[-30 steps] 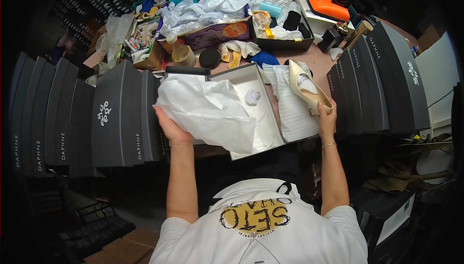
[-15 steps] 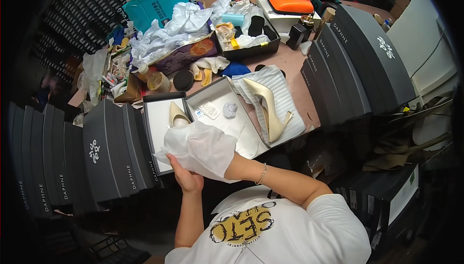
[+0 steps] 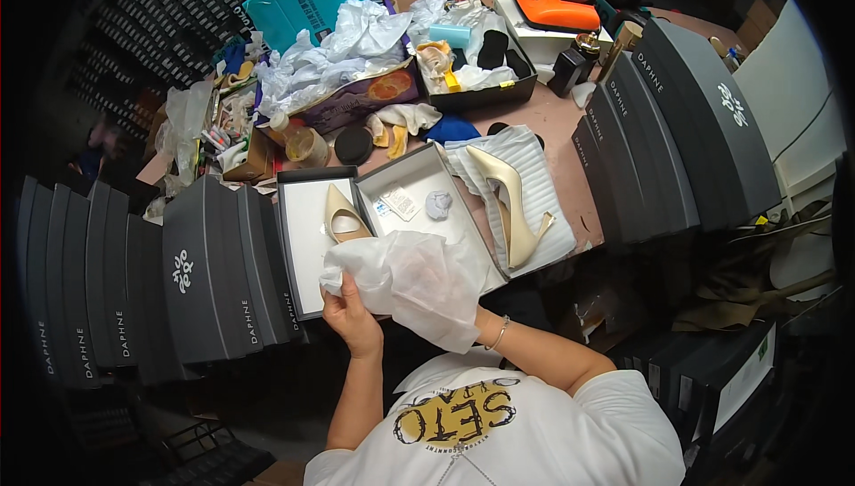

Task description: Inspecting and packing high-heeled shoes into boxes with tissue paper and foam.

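A thin white dust bag hangs over the front of the open shoebox. My left hand pinches its left edge, thumb on top. My right hand reaches inside or under the bag, showing only as a pinkish shape through the cloth; its fingers are hidden. A cream high-heeled pump lies in the white-lined shoebox base, its rear end covered by the bag. The matching pump rests on its side on white ribbed padding, to the right of the box lid.
In the lid lie a paper tag and a crumpled paper ball. Dark grey shoeboxes stand in a row at left, and more at right. Behind are a tissue-filled carton, a black tray and an orange device.
My right hand has moved right under the bag, spreading the cloth wider. My left hand still holds the edge. The whole view has shifted slightly.
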`<state>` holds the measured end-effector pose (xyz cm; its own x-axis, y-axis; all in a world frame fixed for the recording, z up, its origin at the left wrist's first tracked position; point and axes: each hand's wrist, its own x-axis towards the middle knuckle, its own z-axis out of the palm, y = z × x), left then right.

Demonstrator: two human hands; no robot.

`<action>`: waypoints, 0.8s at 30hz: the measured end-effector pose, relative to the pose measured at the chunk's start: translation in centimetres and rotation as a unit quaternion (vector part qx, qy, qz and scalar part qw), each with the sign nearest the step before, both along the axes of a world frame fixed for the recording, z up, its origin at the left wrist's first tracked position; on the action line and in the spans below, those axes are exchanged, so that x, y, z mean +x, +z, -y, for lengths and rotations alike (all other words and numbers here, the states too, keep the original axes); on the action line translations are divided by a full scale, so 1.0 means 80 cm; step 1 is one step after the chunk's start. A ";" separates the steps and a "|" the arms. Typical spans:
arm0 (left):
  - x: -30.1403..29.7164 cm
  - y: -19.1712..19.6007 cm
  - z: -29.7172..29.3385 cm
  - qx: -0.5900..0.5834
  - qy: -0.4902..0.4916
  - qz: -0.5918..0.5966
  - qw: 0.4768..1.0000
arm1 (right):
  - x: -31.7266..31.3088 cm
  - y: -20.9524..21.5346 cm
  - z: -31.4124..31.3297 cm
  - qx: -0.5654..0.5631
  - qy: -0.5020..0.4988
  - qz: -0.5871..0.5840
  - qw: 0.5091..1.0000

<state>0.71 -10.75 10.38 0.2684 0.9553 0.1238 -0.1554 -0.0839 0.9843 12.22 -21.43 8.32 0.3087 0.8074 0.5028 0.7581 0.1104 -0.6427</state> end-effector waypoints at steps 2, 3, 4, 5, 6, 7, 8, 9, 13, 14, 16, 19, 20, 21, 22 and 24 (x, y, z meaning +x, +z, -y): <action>0.000 0.000 -0.005 -0.030 -0.018 0.024 0.999 | 0.007 0.012 0.014 -0.059 0.100 -0.214 0.970; -0.001 0.000 -0.005 -0.044 -0.026 0.037 0.998 | 0.001 -0.007 0.005 -0.029 0.123 -0.248 0.960; -0.001 -0.001 -0.002 -0.056 -0.037 0.043 0.997 | 0.000 -0.010 0.006 -0.042 0.109 -0.236 0.965; -0.003 -0.002 0.002 -0.068 -0.041 0.050 0.996 | 0.001 0.017 0.000 -0.068 0.084 -0.210 0.972; -0.007 -0.002 0.006 -0.076 -0.043 0.057 0.994 | 0.005 0.045 -0.009 -0.095 0.064 -0.194 0.974; -0.012 -0.003 0.007 -0.108 -0.070 0.084 0.988 | 0.007 0.070 -0.014 -0.116 0.056 -0.203 0.971; -0.015 -0.005 0.009 -0.084 -0.067 0.053 0.993 | 0.010 0.091 -0.018 -0.136 0.046 -0.209 0.967; -0.017 -0.006 0.010 -0.059 -0.063 0.022 0.996 | 0.007 0.102 -0.019 -0.137 0.046 -0.220 0.965; -0.017 -0.010 0.003 0.123 -0.004 -0.111 0.986 | -0.001 0.060 -0.012 -0.056 0.060 -0.152 0.985; -0.014 -0.008 -0.009 0.167 0.016 -0.122 0.978 | 0.003 0.020 -0.005 -0.009 0.068 -0.106 0.992; -0.009 0.026 -0.053 -0.048 0.046 0.048 0.997 | 0.032 -0.009 0.015 -0.035 0.055 -0.087 0.994; 0.002 0.084 -0.096 0.081 0.120 0.062 0.987 | 0.088 0.033 0.063 -0.195 -0.018 -0.448 0.872; 0.005 0.096 -0.098 0.131 0.127 0.039 0.982 | 0.101 0.024 0.078 -0.103 -0.079 -0.550 0.825; 0.009 0.090 -0.091 0.182 0.070 -0.010 0.981 | 0.113 0.028 0.084 -0.043 -0.107 -0.532 0.839; 0.020 0.082 -0.078 0.232 0.013 -0.059 0.971 | 0.125 0.033 0.087 0.017 -0.133 -0.511 0.849; 0.064 0.057 -0.048 0.375 -0.216 -0.227 0.872 | 0.131 0.047 0.077 0.029 -0.125 -0.457 0.880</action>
<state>5.87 -6.87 14.92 0.7674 0.4490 0.4578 0.0601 -0.7611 0.6458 22.72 -27.55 12.06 0.7697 0.6384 -0.0086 -0.0666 0.0670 -0.9955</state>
